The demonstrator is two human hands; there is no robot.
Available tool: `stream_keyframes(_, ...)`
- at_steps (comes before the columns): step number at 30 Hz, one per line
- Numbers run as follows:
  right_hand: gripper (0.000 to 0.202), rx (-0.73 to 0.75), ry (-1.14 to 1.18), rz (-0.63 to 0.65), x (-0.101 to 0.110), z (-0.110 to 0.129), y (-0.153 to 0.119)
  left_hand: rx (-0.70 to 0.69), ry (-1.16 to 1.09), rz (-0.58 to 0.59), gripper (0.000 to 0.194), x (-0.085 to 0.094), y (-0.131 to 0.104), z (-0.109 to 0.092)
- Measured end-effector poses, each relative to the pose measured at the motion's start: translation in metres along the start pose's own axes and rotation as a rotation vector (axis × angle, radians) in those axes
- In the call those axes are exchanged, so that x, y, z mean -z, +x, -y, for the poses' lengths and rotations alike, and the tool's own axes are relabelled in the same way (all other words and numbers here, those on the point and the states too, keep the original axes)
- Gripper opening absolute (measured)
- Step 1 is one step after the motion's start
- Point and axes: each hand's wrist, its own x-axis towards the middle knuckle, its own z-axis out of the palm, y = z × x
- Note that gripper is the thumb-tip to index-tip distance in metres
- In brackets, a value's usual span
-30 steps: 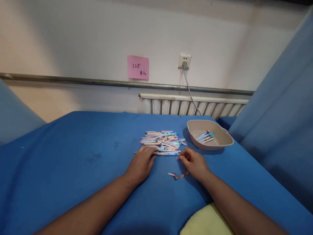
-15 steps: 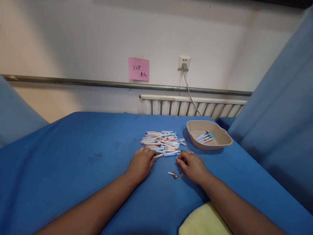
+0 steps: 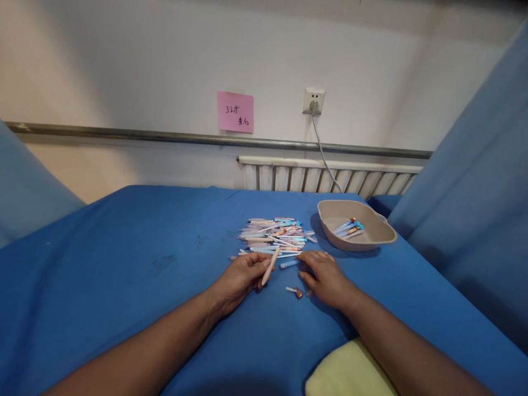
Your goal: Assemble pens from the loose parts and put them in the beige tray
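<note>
A pale beige pen barrel (image 3: 270,268) is pinched in my left hand (image 3: 243,275), tilted, in front of a pile of pens and pen parts (image 3: 274,235). My right hand (image 3: 328,278) rests at the pile's near right edge, its fingers apart, with the fingertips touching the end of a blue pen piece (image 3: 289,264) that lies on the cloth. Just left of and below the right thumb are a small brown piece (image 3: 298,293) and a short white stick (image 3: 291,289).
A beige basket (image 3: 357,245) holding several blue and orange pens stands at the back right. A yellow cloth (image 3: 350,371) lies at the near edge. Blue sheeting (image 3: 124,275) covers the table. Behind are a radiator (image 3: 330,163) and a plugged-in cable (image 3: 323,157).
My left hand has lifted the beige pen barrel from the front of the pile and turned it more upright. My right hand's fingers have spread over the end of the blue piece.
</note>
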Motion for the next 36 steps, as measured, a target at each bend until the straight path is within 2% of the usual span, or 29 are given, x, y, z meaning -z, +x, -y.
stream_keyframes(6,0.028,-0.007,-0.008,0.052,0.003,0.004,-0.001,0.062,-0.138,0.034,0.03,0.003,0.002,-0.001)
stream_keyframes(12,0.026,-0.012,-0.032,0.089,0.006,0.005,-0.003,0.064,-0.189,0.049,0.025,0.001,0.0,-0.004)
stream_keyframes(19,0.029,-0.034,0.018,0.026,0.005,0.0,-0.003,0.1,-0.302,-0.026,0.014,0.003,0.001,-0.009)
stream_keyframes(22,0.025,-0.103,0.154,-0.087,0.003,-0.005,0.0,0.086,-0.343,-0.046,0.019,0.01,0.003,-0.012)
stream_keyframes(26,0.021,-0.312,0.492,-0.324,0.0,-0.017,0.007,-0.018,-0.163,-0.141,0.024,0.02,0.008,-0.013)
stream_keyframes(30,0.023,-0.415,0.745,-0.436,-0.002,-0.026,0.013,-0.105,0.126,-0.233,0.024,0.023,0.011,-0.011)
stream_keyframes(33,0.02,-0.394,0.741,-0.418,-0.002,-0.024,0.013,-0.171,0.38,-0.207,0.025,0.02,0.012,-0.008)
stream_keyframes(36,0.017,-0.272,0.548,-0.273,0.001,-0.015,0.009,-0.236,0.638,-0.147,0.023,0.015,0.01,-0.004)
